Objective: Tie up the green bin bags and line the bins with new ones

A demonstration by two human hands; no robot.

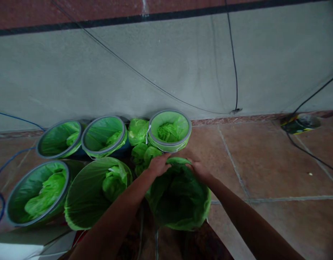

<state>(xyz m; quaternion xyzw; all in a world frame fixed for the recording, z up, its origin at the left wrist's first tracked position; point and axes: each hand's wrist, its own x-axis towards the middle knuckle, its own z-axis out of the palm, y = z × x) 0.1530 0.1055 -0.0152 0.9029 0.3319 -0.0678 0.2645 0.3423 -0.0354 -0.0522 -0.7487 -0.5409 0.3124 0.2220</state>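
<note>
A bin lined with a green plastic bag (179, 213) stands right in front of me, its mouth tilted toward the camera and its inside dark. At the far left of its rim, my left hand (159, 164) is closed on the bag's folded edge. My right hand (199, 170) pinches the same edge at the far right; its fingertips are partly hidden. Just beyond my left hand are crumpled green bags (144, 155). Behind them is a bucket with a grey rim (189, 134), a white handle and a green liner with a bunched bag inside.
Left of me are more green-lined bins, among them a front bin (85, 195), a grey-rimmed one (22, 216) and a back one (104, 130). A grey wall (166, 65) runs behind. On the right, a dark container (300, 123) and a black cable (304, 150) lie on the tiled floor (285, 166).
</note>
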